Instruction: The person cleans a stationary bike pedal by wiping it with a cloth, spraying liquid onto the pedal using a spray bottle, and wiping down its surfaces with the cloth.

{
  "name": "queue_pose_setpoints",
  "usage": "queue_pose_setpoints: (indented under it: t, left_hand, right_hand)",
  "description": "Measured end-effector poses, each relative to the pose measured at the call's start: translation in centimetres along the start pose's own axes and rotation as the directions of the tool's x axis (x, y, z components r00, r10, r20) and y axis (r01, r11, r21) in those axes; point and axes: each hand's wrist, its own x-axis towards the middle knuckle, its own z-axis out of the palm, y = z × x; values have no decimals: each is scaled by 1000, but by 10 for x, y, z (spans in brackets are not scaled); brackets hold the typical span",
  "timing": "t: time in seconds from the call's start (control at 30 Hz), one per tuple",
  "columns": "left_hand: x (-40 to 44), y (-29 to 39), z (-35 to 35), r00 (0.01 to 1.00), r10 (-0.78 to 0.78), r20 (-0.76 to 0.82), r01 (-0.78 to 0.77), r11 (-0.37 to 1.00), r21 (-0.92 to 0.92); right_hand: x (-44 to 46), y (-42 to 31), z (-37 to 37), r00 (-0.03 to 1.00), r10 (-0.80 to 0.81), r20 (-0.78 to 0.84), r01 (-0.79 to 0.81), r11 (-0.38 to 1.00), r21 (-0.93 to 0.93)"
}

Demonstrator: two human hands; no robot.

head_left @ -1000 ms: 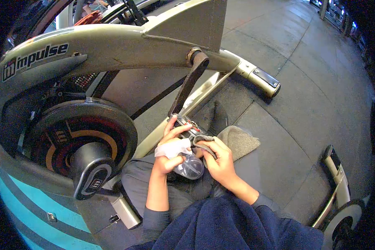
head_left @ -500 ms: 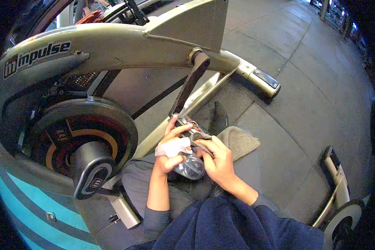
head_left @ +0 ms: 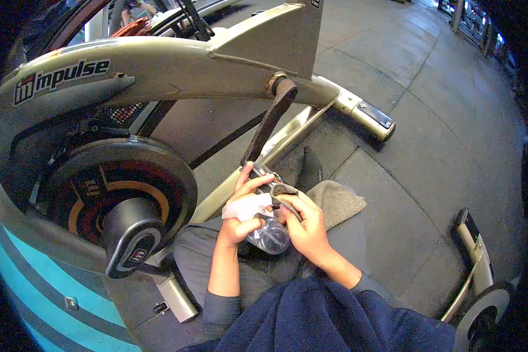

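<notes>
My left hand (head_left: pixel 236 226) is wrapped round a clear spray bottle (head_left: pixel 271 236) with a white head, tilted in my palm. Its outstretched fingers also rest against the bike pedal (head_left: pixel 263 171) at the lower end of the dark crank arm (head_left: pixel 270 120). With closed fingers, my right hand (head_left: pixel 307 226) pinches a grey cloth (head_left: pixel 337 204), pressing a fold of it to the near end of the pedal. The rest of the cloth hangs to the right. My fingers and the cloth hide much of the pedal.
The exercise bike's beige frame (head_left: pixel 176 67) spans the view, with its flywheel (head_left: pixel 123 170) at left and a second pedal (head_left: pixel 136 246) below it. A rear foot (head_left: pixel 366 114) rests on dark floor tiles (head_left: pixel 416 170). Another machine's leg (head_left: pixel 475 246) stands at right.
The view has shifted slightly, so the bike sits a little further right and lower. Both hands keep their holds; the cloth's fold at the pedal has moved slightly.
</notes>
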Motion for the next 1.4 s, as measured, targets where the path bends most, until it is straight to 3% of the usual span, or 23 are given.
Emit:
queue_pose_setpoints:
  t: [0.2,0.3,0.33,0.47,0.57,0.7,0.77,0.83,0.93,1.03,1.1,1.2,1.23,1.3,1.33,1.4]
  left_hand:
    - [2,5,-3,999,21,31,-22,999,33]
    - [9,12,-6,995,1,100,-7,998,67]
    - [12,19,-4,994,-70,87,61,994,93]
    - [19,24,-5,989,-101,108,93,992,80]
    - [22,22,-3,989,-59,133,52,997,53]
    - [17,20,9,986,8,167,-38,983,181]
    - [8,19,18,1000,14,-18,-12,994,109]
    - [-5,26,27,992,19,-125,-1,989,148]
    - [-28,31,37,953,163,-256,-53,920,387]
    - [-44,45,41,946,168,-279,3,852,524]
    - [-52,43,41,950,153,-272,20,840,543]
    - [-71,34,44,926,113,-361,132,797,589]
    - [-77,30,46,927,112,-357,129,799,587]
    - [-87,21,47,840,40,-542,244,863,442]
    - [-91,17,45,828,-54,-558,314,870,381]
    - [-90,13,48,808,-72,-585,286,916,283]
  right_hand:
    - [-6,1,-15,997,-61,44,68,980,-185]
    - [-11,18,-27,992,-106,69,116,979,-166]
    - [-12,18,-31,995,-86,40,92,976,-195]
    - [-7,22,-45,988,-151,-39,134,950,-283]
    - [7,9,-36,976,-213,-48,197,952,-233]
    - [27,15,-19,993,-110,-51,102,984,-144]
    - [30,17,-18,993,-107,-45,103,991,-84]
    - [27,19,-20,999,41,0,-41,999,15]
    - [27,23,-20,1000,14,-25,-15,999,-34]
    - [27,31,-18,999,-6,-41,4,999,-39]
    - [26,37,-18,983,181,-8,-174,952,251]
    - [26,40,-17,977,213,19,-211,945,251]
    - [26,39,-18,979,201,26,-201,947,253]
    - [25,42,-19,975,222,16,-219,943,250]
    - [25,44,-19,970,241,15,-237,939,249]
    - [24,48,-20,955,293,47,-294,907,303]
